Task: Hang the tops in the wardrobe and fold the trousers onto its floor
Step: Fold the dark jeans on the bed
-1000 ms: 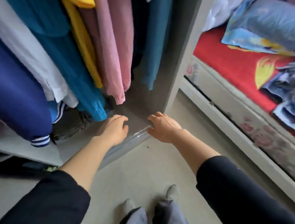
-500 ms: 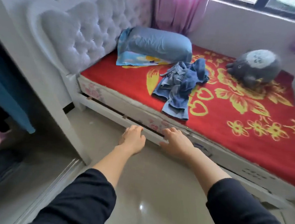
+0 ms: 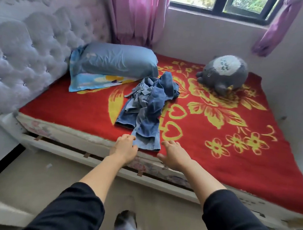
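Observation:
A crumpled pair of blue jeans (image 3: 148, 107) lies in a heap on the red bed cover (image 3: 216, 156), one leg reaching the bed's near edge. My left hand (image 3: 124, 147) is at that leg's left hem, fingers touching the denim; I cannot tell if it grips. My right hand (image 3: 174, 153) hovers just right of the hem, fingers spread and empty. The wardrobe is out of view.
A blue pillow (image 3: 115, 61) lies near the padded headboard (image 3: 25, 50). A grey plush toy (image 3: 224, 73) sits at the far side of the bed. Pink curtains (image 3: 137, 14) and a window are behind. Bare floor (image 3: 33, 178) lies between me and the bed.
The view swung from the wardrobe to the bed. Both hands rose from the wardrobe floor to the bed edge and now reach the jeans' hem.

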